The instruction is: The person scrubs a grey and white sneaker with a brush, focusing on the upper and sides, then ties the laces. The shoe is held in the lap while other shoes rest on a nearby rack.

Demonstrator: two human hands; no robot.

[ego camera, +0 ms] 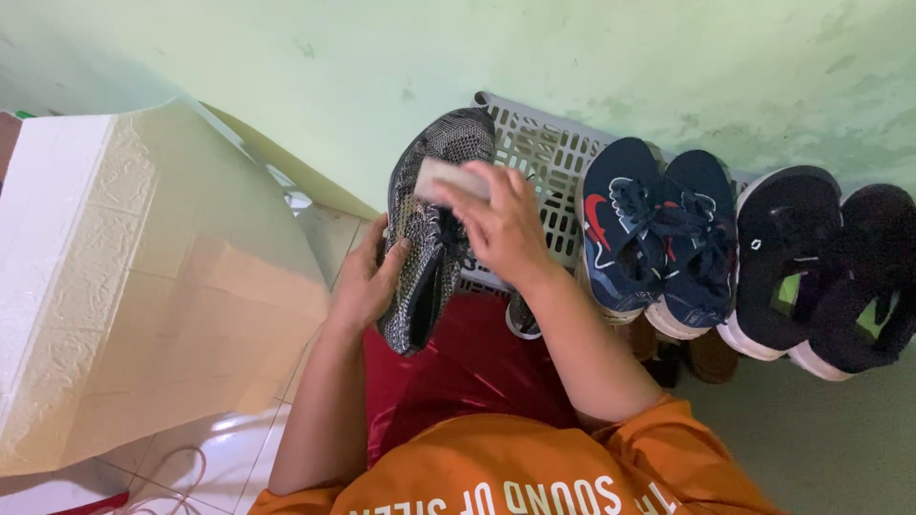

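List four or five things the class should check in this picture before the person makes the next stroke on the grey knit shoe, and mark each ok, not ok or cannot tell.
1. Grey knit shoe gripped at its side by the left hand: ok.
2. Pale block held in the right hand against the shoe's upper: ok.
3. Shoe lifted apart from the white basket behind it: cannot tell.
4. Navy pair and black pair lying aside of the working hands: ok.
5. Whether the block is wet or dry: cannot tell.
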